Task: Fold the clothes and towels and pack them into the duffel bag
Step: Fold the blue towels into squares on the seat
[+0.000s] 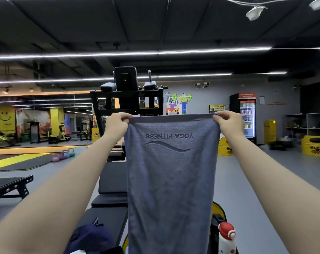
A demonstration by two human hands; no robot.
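At the bottom edge, nearest the camera, a dark navy garment [90, 239] lies bunched on the black padded desk [111, 182], left of centre. To the right, a white bottle with a red cap [227, 237] stands against the yellow-and-black duffel bag [218, 211], of which only a rim and a black strap show beside the hanging cloth.

Both bare forearms reach forward and up from the lower corners. Between them hangs a grey-blue towel [171, 180], held out flat in the air above the desk and bag, its lower end running out of view at the bottom. Its top edge is stretched level between the two hands. The left hand [117, 123] pinches the upper left corner, its fingers [125, 116] curled tight over the hem with the thumb behind the cloth. The right hand [228, 123] pinches the upper right corner in the same way, fingers [219, 116] closed narrowly on the edge. The towel shows a stamped "YOGA FITNESS" in mirrored letters near the top, with a wave line beneath it; the fabric hangs in soft vertical ripples, slightly narrower below the hands.

Beyond the towel stands a black gym machine [127, 96]. Farther left, coloured kettlebells [64, 154] sit on the floor near a mirrored wall. Far right are yellow bins [314, 145] and a lit drinks fridge [247, 118].
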